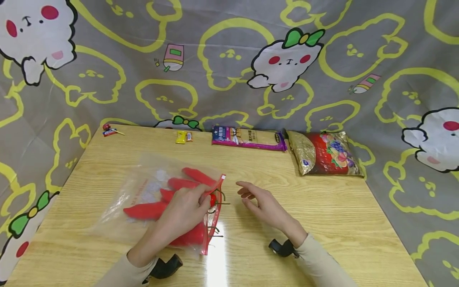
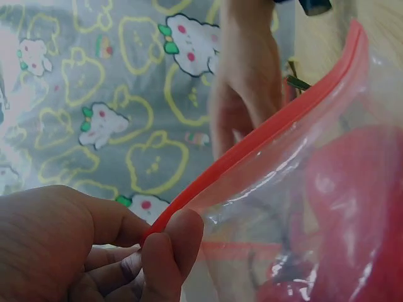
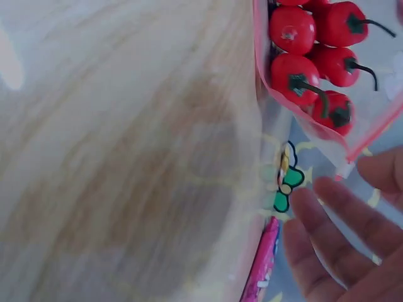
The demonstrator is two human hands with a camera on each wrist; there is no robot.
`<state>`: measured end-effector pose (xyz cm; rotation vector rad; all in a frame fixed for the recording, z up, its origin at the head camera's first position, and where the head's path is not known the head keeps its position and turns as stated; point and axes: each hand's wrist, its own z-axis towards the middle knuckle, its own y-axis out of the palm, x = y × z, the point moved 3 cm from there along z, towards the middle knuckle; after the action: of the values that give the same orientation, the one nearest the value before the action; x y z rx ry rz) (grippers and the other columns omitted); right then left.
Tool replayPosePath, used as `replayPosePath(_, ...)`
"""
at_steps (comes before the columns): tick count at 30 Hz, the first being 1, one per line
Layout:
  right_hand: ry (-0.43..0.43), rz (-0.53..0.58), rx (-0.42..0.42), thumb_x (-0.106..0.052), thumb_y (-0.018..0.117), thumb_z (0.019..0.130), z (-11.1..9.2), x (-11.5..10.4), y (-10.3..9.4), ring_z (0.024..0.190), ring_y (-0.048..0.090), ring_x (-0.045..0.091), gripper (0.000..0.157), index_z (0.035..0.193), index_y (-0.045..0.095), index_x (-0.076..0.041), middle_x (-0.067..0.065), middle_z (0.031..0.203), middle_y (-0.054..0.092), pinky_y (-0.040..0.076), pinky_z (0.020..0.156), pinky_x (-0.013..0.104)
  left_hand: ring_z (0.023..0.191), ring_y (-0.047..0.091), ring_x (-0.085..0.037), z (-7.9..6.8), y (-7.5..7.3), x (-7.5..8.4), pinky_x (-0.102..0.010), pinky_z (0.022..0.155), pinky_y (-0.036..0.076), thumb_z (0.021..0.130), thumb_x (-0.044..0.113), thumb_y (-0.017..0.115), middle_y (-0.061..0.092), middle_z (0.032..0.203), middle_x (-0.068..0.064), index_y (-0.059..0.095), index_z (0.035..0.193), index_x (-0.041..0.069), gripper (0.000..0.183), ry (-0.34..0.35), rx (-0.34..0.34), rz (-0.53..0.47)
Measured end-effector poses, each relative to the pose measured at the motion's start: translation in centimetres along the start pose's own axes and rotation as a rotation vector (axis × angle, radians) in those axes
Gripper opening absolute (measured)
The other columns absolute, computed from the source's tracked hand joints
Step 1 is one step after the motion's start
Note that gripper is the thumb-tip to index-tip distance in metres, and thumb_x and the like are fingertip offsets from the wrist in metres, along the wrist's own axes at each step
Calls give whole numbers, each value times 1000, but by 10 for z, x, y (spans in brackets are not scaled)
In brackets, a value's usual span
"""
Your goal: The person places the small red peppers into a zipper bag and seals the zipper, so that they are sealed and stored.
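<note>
A clear zip bag [image 1: 123, 199] with a red zip edge [image 2: 252, 148] lies on the table, its mouth toward the right. Inside are several long red peppers [image 1: 145, 211]; their stems [image 1: 215, 236] poke out at the mouth. My left hand [image 1: 183, 211] pinches the upper lip of the mouth between thumb and fingers and holds it raised, as the left wrist view shows. Just right of the mouth, my right hand [image 1: 263, 203] hovers with relaxed fingers, holding nothing. The right wrist view shows the stem ends of the peppers [image 3: 296, 78] inside the gaping mouth.
Along the table's back edge lie a lollipop with a small wrapped sweet [image 1: 110, 131], a yellow packet [image 1: 181, 137], a purple noodle packet [image 1: 247, 138] and a gold-and-red bag [image 1: 326, 153]. A patterned grey curtain [image 1: 229, 59] hangs behind the wooden table [image 1: 287, 167].
</note>
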<state>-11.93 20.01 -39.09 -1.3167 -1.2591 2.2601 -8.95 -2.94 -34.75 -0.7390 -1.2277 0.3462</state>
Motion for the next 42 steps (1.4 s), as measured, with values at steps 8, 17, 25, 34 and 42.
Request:
replayPosePath(8,-22,0,-97,-3,54,89,3,-4,14,116,53,19,62,144,29,-17,5,131,52,47,89,36,35,30,0,-11,0,19,-16,34,26,85,12,55,40,51,11,63,104,9,21,101,-26,26)
replayPosePath(17,-213,-206,270,-4,70,77,-5,-13,5,94,65,19,40,116,63,-6,6,108,67,51,78,30,37,28,0,-21,-3,34,-17,38,27,85,15,57,39,54,15,56,125,22,40,187,-77,72)
replayPosePath(25,-421,-246,457,-10,66,82,-9,-25,-12,68,59,11,13,93,70,-5,0,79,66,47,62,24,48,34,-1,-34,-4,48,-15,43,29,84,13,55,51,69,16,60,117,26,36,394,-71,149)
replayPosePath(34,-437,-220,503,-16,59,87,-11,-32,-27,68,58,12,16,92,70,-4,0,79,63,47,61,25,45,44,-3,-52,18,59,-17,40,25,80,18,63,51,60,12,61,80,20,3,718,-129,376)
replayPosePath(42,-388,-223,505,-16,61,86,-14,-22,-32,70,59,13,16,93,70,-6,-1,81,65,46,63,24,35,33,-5,-66,61,57,-22,35,18,77,34,65,41,44,12,54,70,28,15,771,-330,580)
